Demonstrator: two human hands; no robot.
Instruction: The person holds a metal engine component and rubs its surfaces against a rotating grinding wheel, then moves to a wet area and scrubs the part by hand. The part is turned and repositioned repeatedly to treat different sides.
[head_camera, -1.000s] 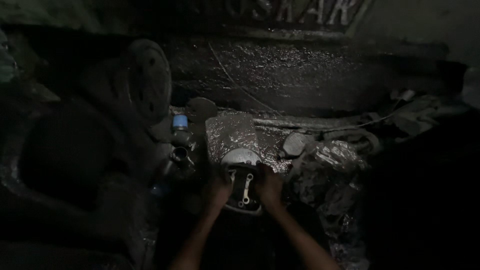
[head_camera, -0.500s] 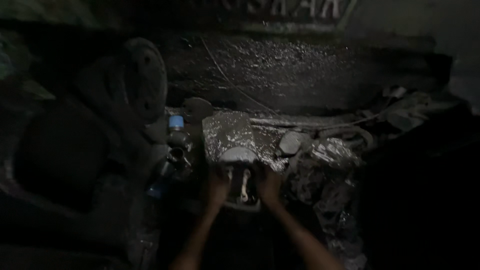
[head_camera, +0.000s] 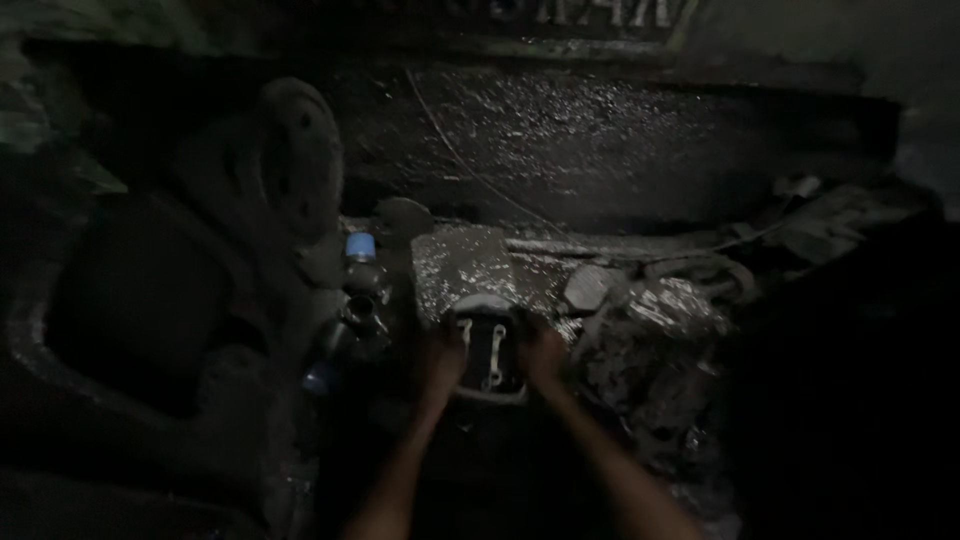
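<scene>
In a very dark, greasy work area, both of my hands grip a small grey metal engine part (head_camera: 487, 355) with a light rim and a dark recess holding pale bits. My left hand (head_camera: 440, 362) clasps its left side and my right hand (head_camera: 543, 355) clasps its right side. The part sits low in front of me, below a shiny oily metal sheet (head_camera: 462, 262). My forearms reach up from the bottom edge.
A large dark round wheel-like disc (head_camera: 298, 170) leans at the left. A blue-capped bottle (head_camera: 360, 247) and dark small containers (head_camera: 358, 315) stand left of the part. Crumpled greasy rags and metal scrap (head_camera: 650, 330) lie at the right. A dark oily wall (head_camera: 600, 140) rises behind.
The view has shifted slightly, so the scene sits a little lower in frame. My hands keep the same hold on the metal part.
</scene>
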